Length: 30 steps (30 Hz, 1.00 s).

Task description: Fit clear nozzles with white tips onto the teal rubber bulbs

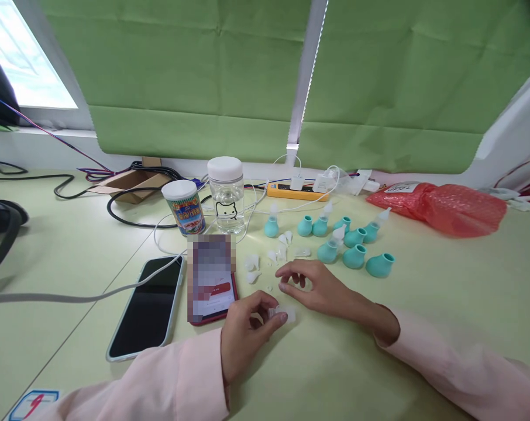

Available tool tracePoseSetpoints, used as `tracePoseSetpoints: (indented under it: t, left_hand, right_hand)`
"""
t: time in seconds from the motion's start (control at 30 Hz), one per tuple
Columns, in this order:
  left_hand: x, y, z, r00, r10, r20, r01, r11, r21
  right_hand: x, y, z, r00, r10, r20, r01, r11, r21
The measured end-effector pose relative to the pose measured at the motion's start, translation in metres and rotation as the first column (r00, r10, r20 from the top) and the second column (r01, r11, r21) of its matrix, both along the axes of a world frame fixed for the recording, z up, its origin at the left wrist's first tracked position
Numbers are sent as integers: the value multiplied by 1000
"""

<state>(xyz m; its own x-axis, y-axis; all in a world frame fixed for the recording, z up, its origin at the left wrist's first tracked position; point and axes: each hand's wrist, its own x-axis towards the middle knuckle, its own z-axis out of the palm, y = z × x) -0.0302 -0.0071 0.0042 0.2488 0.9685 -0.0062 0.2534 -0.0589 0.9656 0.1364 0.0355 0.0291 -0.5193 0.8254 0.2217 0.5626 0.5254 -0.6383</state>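
Observation:
A small clear plastic piece (pixel 288 314) is pinched between the thumb and fingers of my left hand (pixel 247 327), low over the table. My right hand (pixel 320 286) hovers just beyond it with curved fingers apart and nothing visible between them. Close to those fingertips lies a tiny clear ring (pixel 269 287). Loose translucent nozzle tips (pixel 253 278) and other small clear parts (pixel 282 252) are scattered past my hands. Behind them stand several teal rubber bulbs (pixel 380 265). Some, like one teal bulb (pixel 271 227) at the left, carry clear tips; others show open necks.
Left of my hands lie a red-cased phone (pixel 212 292) and a black-screened phone (pixel 146 307), with a grey cable (pixel 72 298) crossing. Behind stand a snack tub (pixel 185 207) and a clear jar (pixel 227 199). A yellow power strip (pixel 278 190) and red plastic bag (pixel 440 207) lie farther back.

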Motion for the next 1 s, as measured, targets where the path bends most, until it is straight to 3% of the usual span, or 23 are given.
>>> tracePoseSetpoints:
  t: [0.07,0.13,0.27,0.37,0.43,0.53,0.6,0.67,0.8,1.0]
  left_hand:
    - [0,0,0,1000,1,8,-1,1000,-15]
    - [0,0,0,1000,12,22,-11,1000,-19]
    - [0,-1,-1,997,34,73,-32,999,-35]
    - [0,-1,-3,992,32,123,-21,996,-90]
    - [1,0,-3,989,36,141,-21,993,-113]
    - [1,1,-4,983,58,176,-34,990,-137]
    - [1,2,-2,976,61,210,-26,986,-166]
    - [1,3,0,972,58,226,-13,981,-194]
    - [1,3,3,959,72,274,-15,979,-205]
    - [0,1,1,936,79,344,-32,990,-140]
  right_hand:
    - [0,3,-4,986,51,161,-82,977,197]
    - [0,5,-11,942,50,330,-174,919,355]
    - [-1,11,-25,877,-2,481,-267,829,491]
    - [1,14,-28,911,37,411,-250,841,479]
    - [2,13,-24,962,89,259,-197,882,427]
    - [2,8,-11,988,152,-33,-142,969,204]
    - [2,4,-2,973,185,-142,-181,983,39]
    - [2,1,4,959,228,-170,-239,970,-44]
    - [2,-2,5,948,273,-162,-281,959,-26]
    - [-1,-8,6,951,290,-109,-271,949,161]
